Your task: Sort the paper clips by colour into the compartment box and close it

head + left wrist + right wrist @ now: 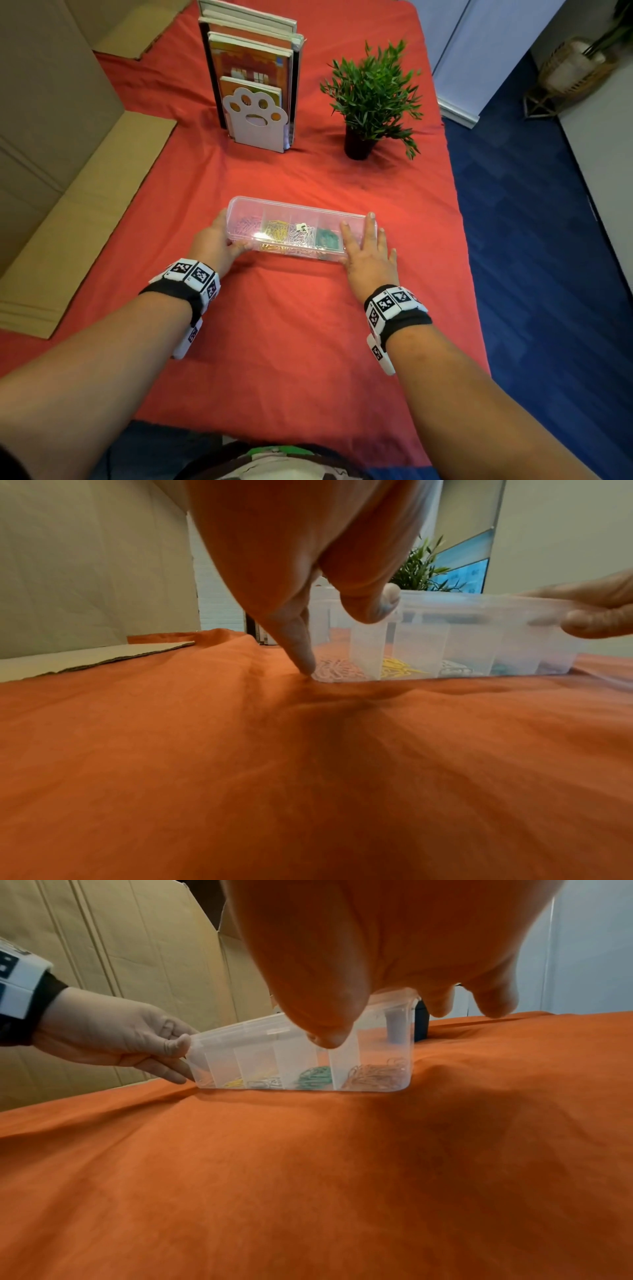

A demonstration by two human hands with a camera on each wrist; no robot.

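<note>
A clear compartment box (301,219) lies crosswise on the red cloth, its lid down on top. Through the plastic I see pink clips (245,224), yellow clips (275,231), white clips (301,236) and green clips (327,236). Reddish clips (377,1074) fill the right end compartment. My left hand (226,238) grips the box's left end, thumb on the lid edge and fingers round the side (171,1066). My right hand (364,240) lies flat on the right end of the lid with straight fingers, thumb against the near wall (329,1039).
A paw-shaped bookend with upright books (255,116) and a small potted plant (373,99) stand behind the box. Flattened cardboard (68,222) lies along the left. The table's right edge drops to blue floor (548,240). Bare red cloth (291,342) stretches toward me.
</note>
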